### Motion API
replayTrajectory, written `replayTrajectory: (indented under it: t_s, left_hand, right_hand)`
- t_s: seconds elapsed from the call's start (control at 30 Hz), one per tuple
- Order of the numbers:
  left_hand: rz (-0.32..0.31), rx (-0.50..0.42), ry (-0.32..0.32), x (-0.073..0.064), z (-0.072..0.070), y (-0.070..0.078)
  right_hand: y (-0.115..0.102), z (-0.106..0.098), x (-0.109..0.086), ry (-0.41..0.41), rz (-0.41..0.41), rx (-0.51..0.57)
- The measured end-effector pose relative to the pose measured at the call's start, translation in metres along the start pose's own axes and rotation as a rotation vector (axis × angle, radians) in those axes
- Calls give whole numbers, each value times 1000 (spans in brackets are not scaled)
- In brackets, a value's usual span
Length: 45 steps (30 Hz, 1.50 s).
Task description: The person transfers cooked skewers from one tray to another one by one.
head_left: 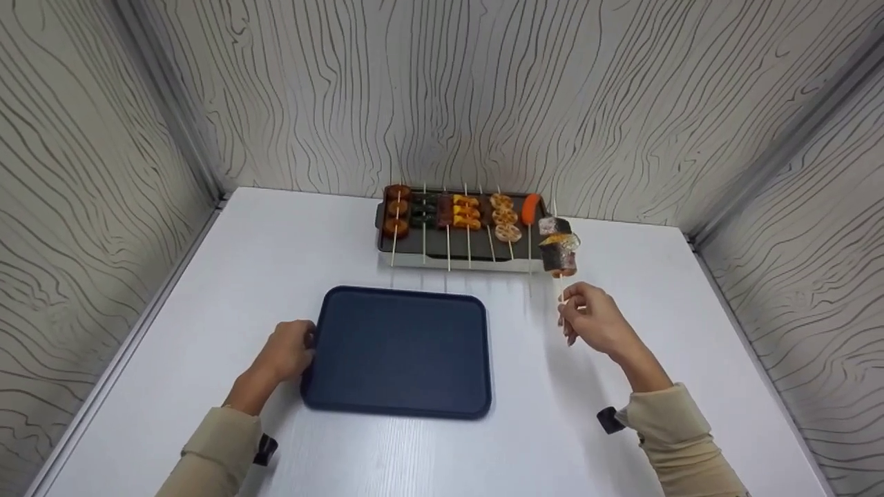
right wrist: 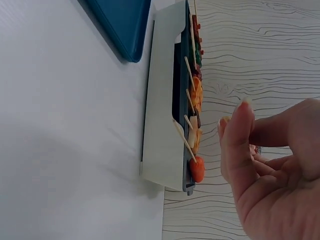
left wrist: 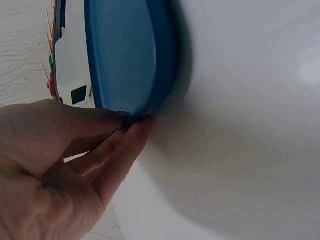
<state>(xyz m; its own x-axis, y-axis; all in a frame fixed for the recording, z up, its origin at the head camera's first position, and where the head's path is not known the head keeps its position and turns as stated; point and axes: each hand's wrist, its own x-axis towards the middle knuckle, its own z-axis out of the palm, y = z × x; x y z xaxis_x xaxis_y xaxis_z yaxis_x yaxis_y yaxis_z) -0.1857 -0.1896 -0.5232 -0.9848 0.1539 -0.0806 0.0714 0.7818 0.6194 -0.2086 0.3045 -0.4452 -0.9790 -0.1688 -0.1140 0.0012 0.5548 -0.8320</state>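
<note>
With thumb and fingers, my left hand point(head_left: 282, 351) pinches the left rim of a dark blue tray point(head_left: 397, 352); the left wrist view shows the thumb on top of the rim and fingers beneath it. My right hand point(head_left: 594, 319) holds the lower end of a stick bearing chunky pieces with dark, silvery skin, a fish-like skewer point(head_left: 558, 255). It is raised beside the right end of a tabletop grill point(head_left: 436, 245). In the right wrist view, the right hand point(right wrist: 270, 165) shows curled fingers, and the skewer is mostly hidden.
Several skewers lie side by side on the grill, among them brown round slices point(head_left: 397, 207), yellow pieces point(head_left: 466, 212), lotus root slices point(head_left: 505, 216) and an orange-red sausage point(head_left: 530, 209). Their sticks jut over its front edge. Patterned walls point(head_left: 442, 90) enclose the white table point(head_left: 228, 276).
</note>
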Motion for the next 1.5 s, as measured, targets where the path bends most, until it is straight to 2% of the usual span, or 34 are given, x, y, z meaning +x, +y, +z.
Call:
replayTrajectory:
  t_s: [0.23, 0.6, 0.8, 0.93, 1.17, 1.5]
  left_hand:
    - [-4, -9, -10, 2, 12, 15]
    - [-3, -42, -7, 5, 27, 34]
    - [-19, -53, -1, 4, 32, 38]
    - [-34, -50, 1, 5, 35, 40]
    - [-68, -61, -20, 9, 40, 46]
    - [-70, -73, -13, 12, 44, 55]
  right_hand:
    - [-2, 21, -24, -11, -20, 34]
    - [2, 60, -54, -92, -28, 77]
    - [12, 79, -61, -157, -40, 60]
    - [22, 87, -60, -169, -30, 67]
    - [36, 95, -56, -143, 11, 29]
    - [38, 99, -50, -16, 103, -52]
